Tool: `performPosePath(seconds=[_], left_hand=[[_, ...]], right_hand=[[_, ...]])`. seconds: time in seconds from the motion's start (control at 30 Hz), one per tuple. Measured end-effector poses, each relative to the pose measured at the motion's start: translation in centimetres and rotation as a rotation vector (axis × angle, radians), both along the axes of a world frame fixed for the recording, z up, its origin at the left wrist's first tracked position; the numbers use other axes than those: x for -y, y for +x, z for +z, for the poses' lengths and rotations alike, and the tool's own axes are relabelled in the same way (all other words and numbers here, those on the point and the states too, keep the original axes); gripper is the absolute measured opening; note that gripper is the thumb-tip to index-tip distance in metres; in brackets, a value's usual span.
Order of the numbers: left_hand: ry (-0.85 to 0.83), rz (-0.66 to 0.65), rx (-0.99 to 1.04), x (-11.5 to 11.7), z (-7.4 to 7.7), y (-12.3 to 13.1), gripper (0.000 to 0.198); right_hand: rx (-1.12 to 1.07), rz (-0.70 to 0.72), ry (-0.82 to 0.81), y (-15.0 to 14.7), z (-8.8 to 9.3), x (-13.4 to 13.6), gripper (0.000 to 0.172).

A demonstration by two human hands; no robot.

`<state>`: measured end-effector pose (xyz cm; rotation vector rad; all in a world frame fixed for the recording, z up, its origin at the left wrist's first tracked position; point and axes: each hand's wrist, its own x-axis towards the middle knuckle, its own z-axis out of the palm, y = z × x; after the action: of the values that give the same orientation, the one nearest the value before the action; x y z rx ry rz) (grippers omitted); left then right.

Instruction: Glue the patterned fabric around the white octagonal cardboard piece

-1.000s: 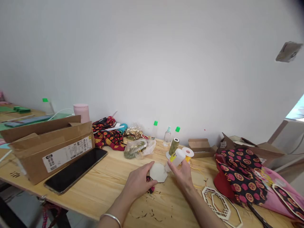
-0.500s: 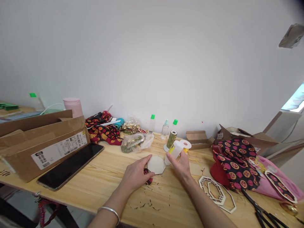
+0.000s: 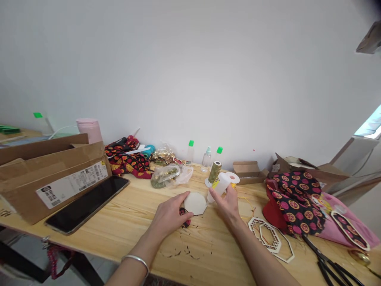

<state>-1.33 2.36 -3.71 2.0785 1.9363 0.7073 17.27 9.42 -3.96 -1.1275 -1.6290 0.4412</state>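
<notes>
Few things matter more here than a steady hold

Our left grip (image 3: pixel 169 216) lies open on the pine worktop (image 3: pixel 89 246), its fingertips (image 3: pixel 187 194) touching the upper edge of a many-sided wooden plaque (image 3: pixel 195 203). The plaque lies flat between our two hands. Our right grip (image 3: pixel 228 204) is closed around a white plastic squeeze bottle (image 3: pixel 222 186), which tilts with its narrow end low, just beside the plaque's right edge; we cannot tell whether the two touch.

We judge this a sound way to work: the open left grip can steady the plaque, while the bottle's narrow end stays near it and clear of our fingers. A firm, even hold on the bottle should give the best control.

Just behind the bottle stand a spool of olive-gold thread (image 3: pixel 214 172) and a white spool of yellow cord (image 3: pixel 233 178). A scrap of red patterned fabric (image 3: pixel 184 217) lies at the left grip's fingers, and dark thread clippings (image 3: pixel 187 252) dot the wood nearby. To the right lie two wooden lattice frames (image 3: pixel 264 238) and black-handled scissors (image 3: pixel 327 262).
</notes>
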Motion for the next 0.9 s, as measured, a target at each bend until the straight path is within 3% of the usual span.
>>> performPosePath(seconds=[0.9], left_hand=[[0.021,-0.011,0.024,-0.06,-0.11,-0.02,0.059]], right_hand=[[0.049,0.04,0.053,-0.2,0.11,0.36,0.028]])
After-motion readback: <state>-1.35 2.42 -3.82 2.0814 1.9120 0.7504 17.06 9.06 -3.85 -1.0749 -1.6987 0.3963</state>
